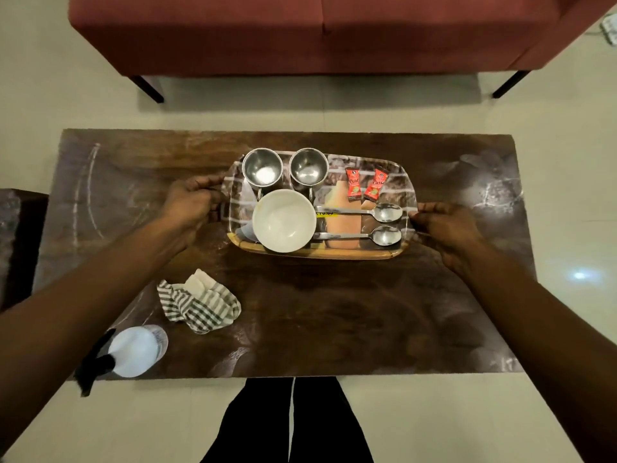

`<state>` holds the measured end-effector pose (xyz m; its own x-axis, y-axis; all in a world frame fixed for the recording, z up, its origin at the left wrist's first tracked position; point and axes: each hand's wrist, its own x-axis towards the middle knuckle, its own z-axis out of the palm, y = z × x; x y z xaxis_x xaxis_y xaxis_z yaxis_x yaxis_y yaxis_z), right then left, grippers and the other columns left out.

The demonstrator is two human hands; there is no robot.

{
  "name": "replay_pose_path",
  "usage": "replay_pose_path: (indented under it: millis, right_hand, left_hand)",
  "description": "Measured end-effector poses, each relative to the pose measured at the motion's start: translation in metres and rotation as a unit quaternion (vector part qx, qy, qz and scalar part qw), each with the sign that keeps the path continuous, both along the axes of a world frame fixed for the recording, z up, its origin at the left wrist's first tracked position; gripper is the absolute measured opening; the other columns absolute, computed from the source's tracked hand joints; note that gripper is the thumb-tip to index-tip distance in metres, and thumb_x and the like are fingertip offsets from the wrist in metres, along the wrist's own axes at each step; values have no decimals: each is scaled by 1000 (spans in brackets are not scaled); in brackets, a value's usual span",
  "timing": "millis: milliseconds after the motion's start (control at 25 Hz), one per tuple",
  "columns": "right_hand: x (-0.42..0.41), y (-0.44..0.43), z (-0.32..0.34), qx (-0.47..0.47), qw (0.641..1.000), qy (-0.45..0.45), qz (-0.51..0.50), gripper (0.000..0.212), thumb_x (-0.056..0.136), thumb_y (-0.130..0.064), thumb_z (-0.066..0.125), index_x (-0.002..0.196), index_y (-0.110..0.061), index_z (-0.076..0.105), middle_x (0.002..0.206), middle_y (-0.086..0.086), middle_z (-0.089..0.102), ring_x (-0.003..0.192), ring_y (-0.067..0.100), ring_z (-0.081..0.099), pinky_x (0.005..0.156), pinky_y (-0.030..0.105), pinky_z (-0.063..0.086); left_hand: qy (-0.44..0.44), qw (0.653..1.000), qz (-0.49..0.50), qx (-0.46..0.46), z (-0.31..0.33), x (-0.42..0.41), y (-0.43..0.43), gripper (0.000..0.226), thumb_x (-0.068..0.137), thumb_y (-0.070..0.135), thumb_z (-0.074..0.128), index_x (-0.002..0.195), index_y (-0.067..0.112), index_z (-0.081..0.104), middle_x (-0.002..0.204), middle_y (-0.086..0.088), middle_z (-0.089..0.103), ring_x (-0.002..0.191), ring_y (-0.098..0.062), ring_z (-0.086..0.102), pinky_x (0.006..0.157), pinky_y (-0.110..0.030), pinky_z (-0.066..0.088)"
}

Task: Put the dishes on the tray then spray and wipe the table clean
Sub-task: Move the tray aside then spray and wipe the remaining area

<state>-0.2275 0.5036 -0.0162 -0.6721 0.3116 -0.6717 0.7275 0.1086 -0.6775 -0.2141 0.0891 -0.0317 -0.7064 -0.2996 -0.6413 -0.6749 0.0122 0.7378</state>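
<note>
Tray first: the rectangular printed tray with a wooden-look rim (pixel 317 255) sits toward the far middle of the dark marbled brown table (pixel 334 312), and I judge it stiff but fairly light in itself, made awkward by a loose load. On it stand two small polished steel cups (pixel 262 168) side by side at the far edge, a round white ceramic bowl (pixel 284 220) just in front of them, two steel spoons (pixel 384 212) lying parallel with their bowls to the right, and two small red sachets (pixel 362 184) beyond the spoons. Nothing is fixed down; the bowl looks breakable and the metal slippery, so I would keep the tray level and grip only its short ends. That is where I have it: my left hand (pixel 190 202) is closed over the left end, fingers curled round the rim, and my right hand (pixel 444 225) grips the right end, fingertips on the edge. I cannot tell whether the tray is lifted or resting on the table. Nearer me and left of the tray, well apart from it, lies a crumpled grey-and-white checked cloth (pixel 200 304), soft and easy to bunch, and at the near left corner stands a clear spray bottle with a black trigger (pixel 133 350), both untouched.
</note>
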Motion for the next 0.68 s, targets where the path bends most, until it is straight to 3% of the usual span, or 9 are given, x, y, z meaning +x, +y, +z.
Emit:
replay_pose_path:
  millis: [120,280,360,440,680]
  right_hand:
    - [-2,10,-46,20,1000,-1,8,13,99,-2,69,92,-13,69,91,10,74,71,15,71,57,24,61]
    - [-2,18,-95,34,999,-6,31,15,100,0,66,90,-11,69,88,10,73,71,17,70,60,27,62]
    - [-3,22,-112,34,999,-9,41,6,100,-2,67,100,-5,72,92,12,75,73,19,71,65,30,62]
    - [-6,24,-124,34,998,-13,49,9,100,-3,68,108,-2,72,96,13,76,76,20,73,68,32,64]
    - [-5,21,-139,30,998,-31,47,10,100,-3,69,109,-3,73,96,12,78,80,20,77,65,29,66]
  left_hand:
    - [-17,1000,3,-6,-44,-4,12,37,95,-9,61,126,8,73,104,-10,79,81,-20,75,65,-31,65]
    - [-38,999,-6,-14,-96,1,21,40,93,-9,63,127,8,73,111,-12,78,76,-17,71,63,-30,61]
    - [-42,999,0,-10,-112,3,24,40,92,-10,61,126,8,74,114,-15,77,80,-20,70,64,-31,62]
    - [-48,999,1,-9,-121,5,27,40,93,-10,61,126,8,74,116,-15,77,90,-25,71,71,-35,64]
    - [-52,999,-3,-10,-129,10,30,40,96,-11,59,128,7,72,122,-15,76,98,-27,71,83,-43,63]
